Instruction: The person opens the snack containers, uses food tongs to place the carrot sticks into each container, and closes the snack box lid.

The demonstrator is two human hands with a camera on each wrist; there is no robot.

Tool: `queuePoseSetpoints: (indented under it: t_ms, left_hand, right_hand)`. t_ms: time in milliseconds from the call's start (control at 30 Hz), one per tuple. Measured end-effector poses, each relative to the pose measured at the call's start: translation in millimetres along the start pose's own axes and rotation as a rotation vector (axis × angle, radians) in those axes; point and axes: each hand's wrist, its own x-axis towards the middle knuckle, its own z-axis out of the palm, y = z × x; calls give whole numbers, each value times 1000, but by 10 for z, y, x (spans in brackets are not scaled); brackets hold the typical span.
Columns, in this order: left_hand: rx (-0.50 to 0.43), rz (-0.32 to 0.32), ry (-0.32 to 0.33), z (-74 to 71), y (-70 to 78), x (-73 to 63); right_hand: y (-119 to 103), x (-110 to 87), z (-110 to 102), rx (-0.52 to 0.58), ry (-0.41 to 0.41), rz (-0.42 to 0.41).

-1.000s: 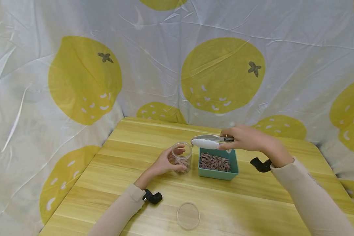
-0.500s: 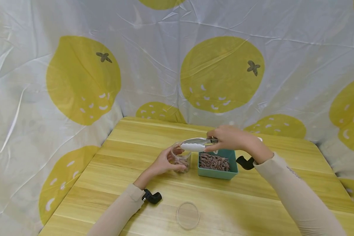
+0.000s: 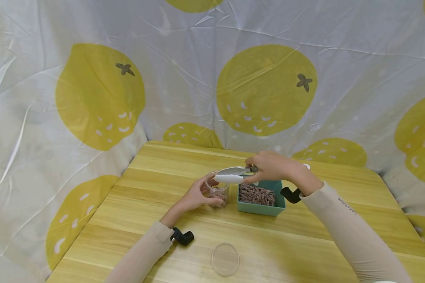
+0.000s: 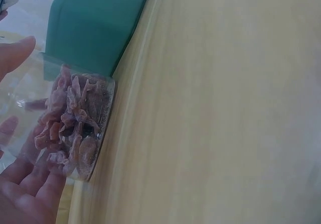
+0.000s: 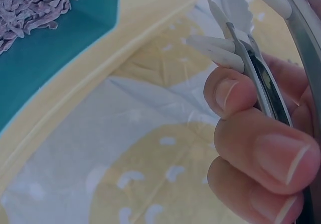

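My left hand (image 3: 194, 196) curls round a clear jar (image 3: 224, 191), which stands upright on the table. In the left wrist view, brownish dried strips (image 4: 75, 118) fill the jar's lower part. My right hand (image 3: 272, 167) grips metal tongs (image 3: 230, 177) with white scalloped tips. These tips lie over the jar's mouth; whether they pinch anything cannot be told. Right of the jar stands a teal box (image 3: 256, 209) holding a heap of similar brownish strips (image 3: 256, 195). In the right wrist view, my fingers (image 5: 266, 148) wrap the tongs' arms (image 5: 271, 91).
A clear round lid (image 3: 225, 259) lies on the wooden table (image 3: 287, 243) near the front. Behind and left of the table hangs a lemon-print cloth (image 3: 184, 78). Black wrist cameras (image 3: 182, 236) are worn on both arms.
My right hand has moved left with the tongs, from above the teal box to over the jar's mouth. The tips have dipped slightly. My left hand and the jar have stayed put.
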Motion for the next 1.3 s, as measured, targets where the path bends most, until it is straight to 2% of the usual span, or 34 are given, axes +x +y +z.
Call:
queuePoseSetpoints:
  t_ms: [267,500,700,933,1167,1300]
  left_hand:
    - [-18,7,-7,1,-6,-3]
    - [-18,10,-9,-1,2,4]
    - [-13,3,-11,-7,18,1]
    - [-56,5,-21,24,308,-64]
    - [-60,8,-19,30,301,-58]
    - [-62,3,-22,34,286,-56]
  right_hand:
    - [45,-97,-39,70,9,65]
    - [197,-272,-74,156,19,108]
    - [302,-443,-59,169,28,149]
    - [407,-537,70,129,-8,199]
    - [484,-533,265,11,-39,171]
    - [495,-517,366,4,-70,178]
